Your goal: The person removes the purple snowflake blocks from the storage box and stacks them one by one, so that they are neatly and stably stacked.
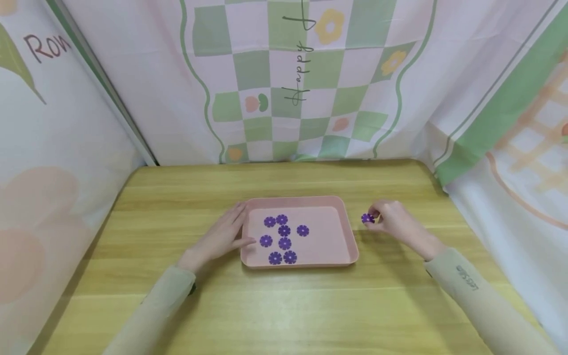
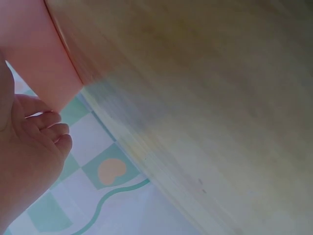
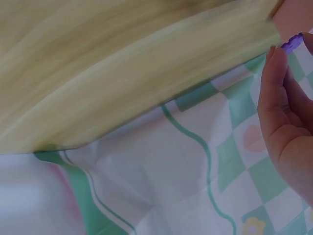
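Observation:
A shallow pink tray sits on the wooden table with several purple notched discs, shaped like snowflake building pieces, lying flat in its left half. My left hand rests along the tray's left end, fingers extended and thumb reaching over the rim. In the left wrist view its fingertips are at the pink tray wall. Just right of the tray, my right hand pinches one purple notched disc between thumb and fingers. The right wrist view shows this disc edge-on at the fingertips.
The light wooden table extends around the tray on all sides. Behind it hangs a curtain with green and white checks, and more printed cloth hangs along the right and left sides.

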`<action>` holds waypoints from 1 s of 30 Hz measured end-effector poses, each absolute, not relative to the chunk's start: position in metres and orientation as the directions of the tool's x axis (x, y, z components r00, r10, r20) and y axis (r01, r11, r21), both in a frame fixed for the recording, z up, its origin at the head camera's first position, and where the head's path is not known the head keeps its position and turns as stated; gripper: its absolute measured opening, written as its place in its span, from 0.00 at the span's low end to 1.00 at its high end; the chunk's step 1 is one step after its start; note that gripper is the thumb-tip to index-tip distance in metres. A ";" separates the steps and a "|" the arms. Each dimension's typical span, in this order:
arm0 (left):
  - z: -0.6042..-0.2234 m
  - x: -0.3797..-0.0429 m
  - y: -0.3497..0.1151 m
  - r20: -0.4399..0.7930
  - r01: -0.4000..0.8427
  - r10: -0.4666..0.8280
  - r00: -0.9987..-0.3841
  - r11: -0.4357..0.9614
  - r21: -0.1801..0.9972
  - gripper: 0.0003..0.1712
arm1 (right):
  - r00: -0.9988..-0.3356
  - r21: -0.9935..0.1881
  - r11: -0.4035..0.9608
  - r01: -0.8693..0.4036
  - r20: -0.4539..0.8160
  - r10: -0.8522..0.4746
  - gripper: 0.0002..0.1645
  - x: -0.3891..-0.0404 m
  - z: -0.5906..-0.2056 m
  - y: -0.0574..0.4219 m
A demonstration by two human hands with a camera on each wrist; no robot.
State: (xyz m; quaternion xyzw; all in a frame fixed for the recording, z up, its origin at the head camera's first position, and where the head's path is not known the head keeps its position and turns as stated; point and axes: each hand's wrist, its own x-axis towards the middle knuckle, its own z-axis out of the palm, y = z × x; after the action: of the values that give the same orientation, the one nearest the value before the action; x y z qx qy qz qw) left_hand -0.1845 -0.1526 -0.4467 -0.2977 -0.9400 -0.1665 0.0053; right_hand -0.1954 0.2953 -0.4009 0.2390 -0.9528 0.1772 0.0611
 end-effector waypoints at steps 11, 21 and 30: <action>-0.448 -0.184 -0.154 0.100 0.553 0.552 -0.828 0.773 0.311 0.55 | -0.907 -0.302 0.855 -0.421 0.156 -0.392 0.13 -0.198 -0.414 0.319; -0.448 -0.184 -0.153 0.103 0.550 0.548 -0.830 0.771 0.321 0.55 | -0.918 -0.306 0.865 -0.397 0.130 -0.375 0.15 -0.200 -0.424 0.331; -0.449 -0.185 -0.154 0.103 0.549 0.548 -0.830 0.769 0.329 0.55 | -0.919 -0.289 0.872 -0.395 0.110 -0.379 0.16 -0.203 -0.427 0.333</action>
State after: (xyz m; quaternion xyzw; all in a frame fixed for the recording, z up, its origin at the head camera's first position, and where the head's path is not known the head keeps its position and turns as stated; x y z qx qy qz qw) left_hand -0.1848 -0.1539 -0.4488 -0.2917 -0.9404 -0.1750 0.0007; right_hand -0.2030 0.3335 -0.4275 0.2001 -0.9672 0.1544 0.0250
